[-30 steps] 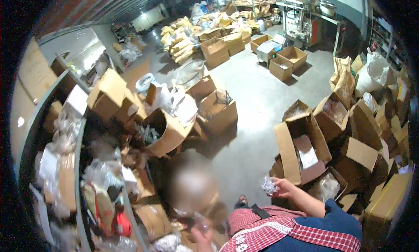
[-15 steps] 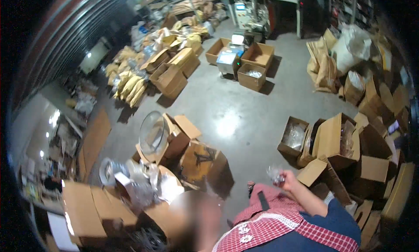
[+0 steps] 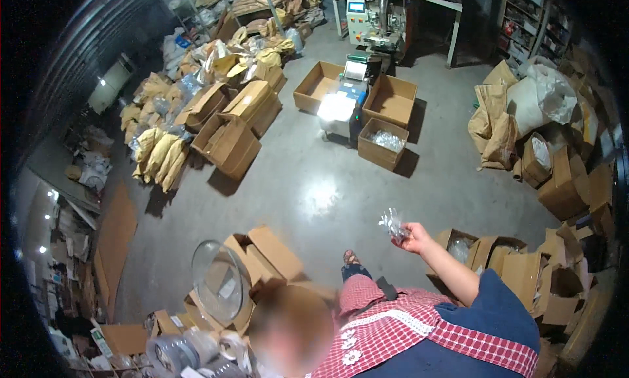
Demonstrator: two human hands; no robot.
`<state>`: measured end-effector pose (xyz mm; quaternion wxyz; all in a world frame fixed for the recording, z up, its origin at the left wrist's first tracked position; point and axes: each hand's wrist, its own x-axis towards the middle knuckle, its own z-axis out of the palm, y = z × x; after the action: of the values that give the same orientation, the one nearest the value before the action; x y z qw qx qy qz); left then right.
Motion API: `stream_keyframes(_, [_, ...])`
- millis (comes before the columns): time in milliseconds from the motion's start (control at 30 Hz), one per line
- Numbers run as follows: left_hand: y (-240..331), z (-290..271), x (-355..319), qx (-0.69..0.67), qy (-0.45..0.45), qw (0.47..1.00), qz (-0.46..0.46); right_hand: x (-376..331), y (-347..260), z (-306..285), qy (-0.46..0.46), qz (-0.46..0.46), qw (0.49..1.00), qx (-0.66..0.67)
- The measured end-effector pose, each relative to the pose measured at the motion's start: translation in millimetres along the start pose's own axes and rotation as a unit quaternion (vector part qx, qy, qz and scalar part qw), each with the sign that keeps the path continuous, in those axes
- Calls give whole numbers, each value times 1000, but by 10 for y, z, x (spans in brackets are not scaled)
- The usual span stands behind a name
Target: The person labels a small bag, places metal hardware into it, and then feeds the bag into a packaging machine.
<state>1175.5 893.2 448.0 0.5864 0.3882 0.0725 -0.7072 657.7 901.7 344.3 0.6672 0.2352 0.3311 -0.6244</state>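
Right hand (image 3: 415,237) is up at chest height, closed around a small clear crinkly plastic packet (image 3: 393,222); left hand isn't in view. Bare concrete floor (image 3: 314,181) ahead leaves plenty of room (open cardboard boxes (image 3: 383,142) ring it), packing machine (image 3: 367,18) at the far wall.

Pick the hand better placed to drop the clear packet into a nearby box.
Right: the right hand holds the clear packet, raised near an open carton; left hand is out of view.
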Motion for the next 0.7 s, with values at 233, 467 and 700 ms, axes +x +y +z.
stream_keyframes(233, [-15, 2636, 1879, 180, -67, 978, -82, 1332, -1944, 1242, -10, -152, 988, 5])
stream_keyframes(467, [-361, 4651, 3824, 149, -97, 980, -89, 2589, -3408, 1727, 223, -288, 931, -3])
stream_keyframes(700, [-539, 5702, 4954, 97, -76, 988, -95, 4006, -3290, 2233, 171, -164, 972, 4])
